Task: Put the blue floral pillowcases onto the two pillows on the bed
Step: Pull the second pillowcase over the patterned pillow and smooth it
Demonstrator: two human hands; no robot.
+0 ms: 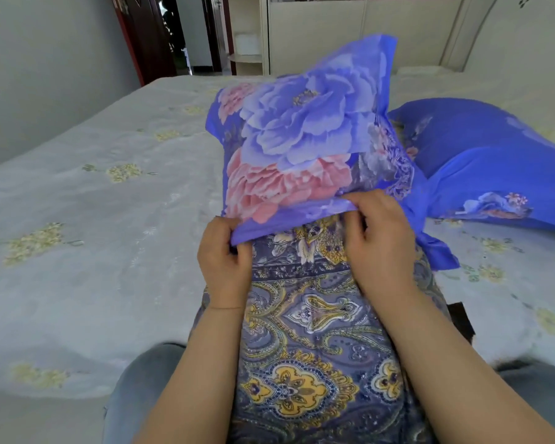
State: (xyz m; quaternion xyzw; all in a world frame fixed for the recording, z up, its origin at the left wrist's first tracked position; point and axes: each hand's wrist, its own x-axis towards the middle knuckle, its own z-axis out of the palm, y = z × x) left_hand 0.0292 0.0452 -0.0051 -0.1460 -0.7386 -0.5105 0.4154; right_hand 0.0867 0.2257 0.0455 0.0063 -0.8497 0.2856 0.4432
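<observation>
A pillow (pixel 314 341) with a grey, yellow and blue paisley cover lies lengthwise in front of me, its near end between my knees. A blue floral pillowcase (pixel 302 136) with big purple and pink flowers covers its far half. My left hand (pixel 225 257) pinches the pillowcase's open hem at its left side. My right hand (pixel 385 238) grips the hem at its right side. A second pillow (pixel 481 165), fully inside a blue floral pillowcase, lies on the bed to the right.
The bed (pixel 93 219) has a pale sheet with small yellow flower patches. A grey wall stands at the left, an open doorway (pixel 180 33) at the back, and a cream headboard (pixel 366 36) behind. A dark object (pixel 462 318) lies by my right forearm.
</observation>
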